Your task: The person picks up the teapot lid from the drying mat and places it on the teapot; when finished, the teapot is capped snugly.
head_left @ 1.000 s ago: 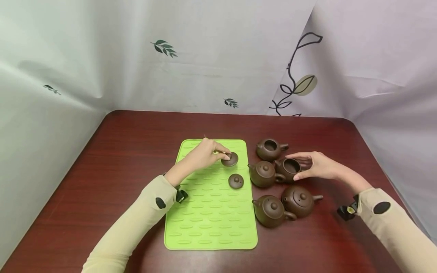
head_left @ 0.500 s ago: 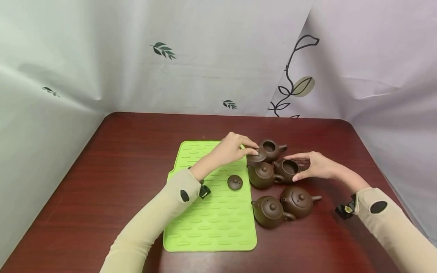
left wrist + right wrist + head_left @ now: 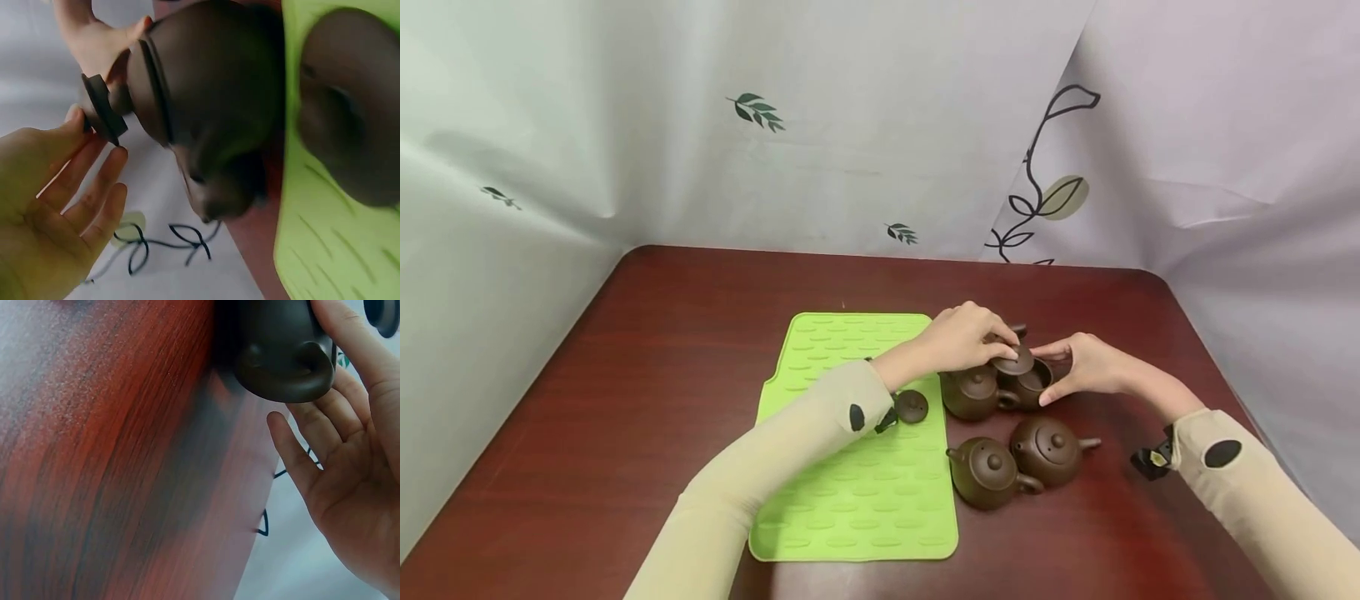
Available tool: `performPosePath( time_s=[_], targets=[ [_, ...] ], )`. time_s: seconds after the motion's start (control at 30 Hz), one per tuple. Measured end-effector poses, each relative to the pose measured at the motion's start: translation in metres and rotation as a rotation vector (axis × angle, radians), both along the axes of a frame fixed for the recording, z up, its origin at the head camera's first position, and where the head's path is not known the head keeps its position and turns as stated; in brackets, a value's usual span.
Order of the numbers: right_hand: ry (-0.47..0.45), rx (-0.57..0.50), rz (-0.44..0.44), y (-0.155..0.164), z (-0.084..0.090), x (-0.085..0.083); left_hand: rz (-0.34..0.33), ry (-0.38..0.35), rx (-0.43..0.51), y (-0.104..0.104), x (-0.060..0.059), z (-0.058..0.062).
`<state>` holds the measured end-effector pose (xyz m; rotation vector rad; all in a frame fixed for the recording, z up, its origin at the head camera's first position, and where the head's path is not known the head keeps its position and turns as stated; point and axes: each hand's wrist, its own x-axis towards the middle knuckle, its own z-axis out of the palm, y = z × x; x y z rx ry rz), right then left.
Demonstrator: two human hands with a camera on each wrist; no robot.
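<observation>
My left hand (image 3: 966,337) pinches a dark brown teapot lid (image 3: 1013,360) between thumb and fingers. It holds this lid, tilted, over the mouth of a lidless brown teapot (image 3: 1030,390). The left wrist view has the lid (image 3: 103,111) edge-on at the fingertips. On the other side, my right hand (image 3: 1092,364) grips that same teapot, thumb at its near side and fingers at its far side. In the right wrist view the pot's looped handle (image 3: 287,387) points toward the palm. The left hand hides most of another teapot at the back; its handle (image 3: 1018,331) shows.
A lidded teapot (image 3: 972,398) stands close left of the gripped one. Nearer are two more lidded teapots, one with a looped handle (image 3: 985,477) and one with a straight handle (image 3: 1048,450). A loose lid (image 3: 912,407) lies on the green mat (image 3: 850,525).
My left hand has lifted the lid off the green mat and carried it right, past the back teapot, to above the open teapot. The right hand keeps its grip in place.
</observation>
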<state>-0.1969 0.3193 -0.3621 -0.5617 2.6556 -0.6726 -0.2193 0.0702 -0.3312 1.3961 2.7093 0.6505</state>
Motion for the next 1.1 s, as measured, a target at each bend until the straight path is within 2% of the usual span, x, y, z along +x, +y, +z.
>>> performPosePath(
  time_s=[0.2,0.33,0.47,0.67,0.87,1.1],
  targets=[
    [-0.006,-0.033,0.013,-0.004,-0.001,-0.001,-0.016,-0.055,-0.064,0.016,0.004,0.003],
    [-0.054,-0.117,0.014,-0.007,-0.006,-0.001,-0.01,-0.086,-0.099,0.02,0.003,0.0],
    [-0.091,-0.14,-0.04,-0.005,-0.007,0.002,-0.01,-0.092,-0.12,0.03,0.001,-0.003],
    [-0.096,-0.138,-0.048,-0.001,-0.004,0.003,0.004,-0.084,-0.13,0.044,0.001,-0.005],
    [-0.051,-0.091,-0.005,0.001,-0.005,0.001,-0.03,-0.106,-0.113,0.046,0.005,-0.004],
    [0.027,-0.015,0.059,-0.002,-0.001,0.001,-0.095,-0.12,-0.112,0.044,0.0,-0.008]
  ],
)
